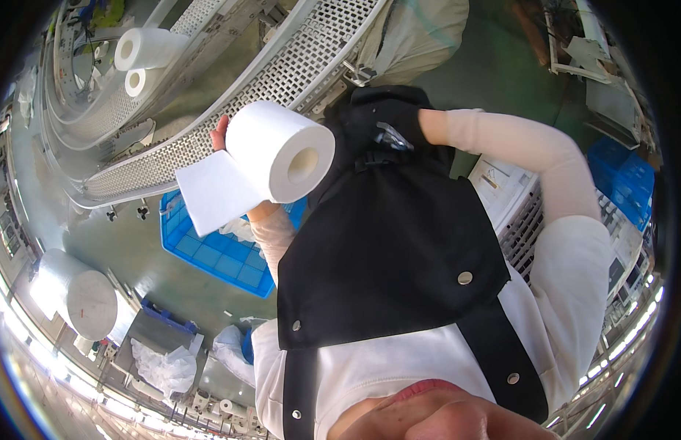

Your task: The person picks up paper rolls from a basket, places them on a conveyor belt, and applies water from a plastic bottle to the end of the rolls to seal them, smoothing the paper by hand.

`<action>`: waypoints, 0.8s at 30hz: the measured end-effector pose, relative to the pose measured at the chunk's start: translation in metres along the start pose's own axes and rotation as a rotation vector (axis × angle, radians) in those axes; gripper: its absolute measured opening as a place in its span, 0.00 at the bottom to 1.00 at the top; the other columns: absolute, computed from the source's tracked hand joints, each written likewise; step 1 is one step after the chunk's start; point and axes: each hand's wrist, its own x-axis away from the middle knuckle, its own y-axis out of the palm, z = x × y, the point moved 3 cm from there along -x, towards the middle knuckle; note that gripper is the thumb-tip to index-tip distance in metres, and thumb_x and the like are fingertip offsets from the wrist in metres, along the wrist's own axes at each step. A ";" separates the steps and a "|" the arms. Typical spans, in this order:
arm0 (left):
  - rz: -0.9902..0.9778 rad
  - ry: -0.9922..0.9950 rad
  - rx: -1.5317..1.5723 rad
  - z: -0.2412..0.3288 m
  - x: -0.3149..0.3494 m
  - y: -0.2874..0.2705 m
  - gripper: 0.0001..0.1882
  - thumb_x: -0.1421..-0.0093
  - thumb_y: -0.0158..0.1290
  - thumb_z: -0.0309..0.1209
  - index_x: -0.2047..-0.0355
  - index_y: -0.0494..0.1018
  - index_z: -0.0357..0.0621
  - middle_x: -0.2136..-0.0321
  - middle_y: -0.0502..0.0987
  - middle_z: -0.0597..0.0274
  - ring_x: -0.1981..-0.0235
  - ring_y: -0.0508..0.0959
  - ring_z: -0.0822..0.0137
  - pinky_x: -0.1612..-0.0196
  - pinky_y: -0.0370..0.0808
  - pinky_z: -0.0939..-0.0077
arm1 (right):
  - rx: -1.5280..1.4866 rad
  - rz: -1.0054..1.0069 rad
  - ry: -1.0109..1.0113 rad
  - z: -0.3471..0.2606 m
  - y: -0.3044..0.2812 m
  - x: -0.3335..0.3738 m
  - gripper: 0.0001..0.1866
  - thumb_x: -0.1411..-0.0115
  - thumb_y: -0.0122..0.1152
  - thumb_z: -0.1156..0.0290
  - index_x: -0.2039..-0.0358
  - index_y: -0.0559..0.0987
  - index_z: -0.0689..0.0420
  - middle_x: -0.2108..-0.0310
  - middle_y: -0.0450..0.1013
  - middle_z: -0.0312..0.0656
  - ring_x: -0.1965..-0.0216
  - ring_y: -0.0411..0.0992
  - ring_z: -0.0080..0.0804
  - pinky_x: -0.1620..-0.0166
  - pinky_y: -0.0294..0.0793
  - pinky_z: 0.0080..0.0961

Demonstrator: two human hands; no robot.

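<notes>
My left hand (220,133) is wrapped round a white toilet paper roll (263,147) from behind, with most of its fingers hidden by the roll. The roll's cardboard core opening faces right, and a loose flap of paper (219,192) hangs off its left side. Bent across my front, the right arm ends at the waist, where black cloth covers my right hand (399,128). Its fingers do not show. A small shiny thing (392,137) that I cannot make out sits at that black cloth.
A white mesh conveyor (282,77) curves past my left hand. Two more paper rolls (144,50) are on another conveyor section behind it. Below lies a blue plastic crate (208,246). A large white paper reel (91,304) stands at the lower left, and another blue crate (623,176) at the right.
</notes>
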 end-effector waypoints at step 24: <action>-0.066 -0.058 0.243 -0.081 -0.015 0.098 0.30 0.35 0.36 0.53 0.45 0.65 0.43 0.50 0.72 0.51 0.52 0.74 0.49 0.48 0.71 0.50 | -2.046 0.657 0.389 0.249 -0.088 0.241 0.22 0.40 0.56 0.67 0.47 0.70 0.63 0.48 0.69 0.43 0.48 0.69 0.34 0.43 0.66 0.30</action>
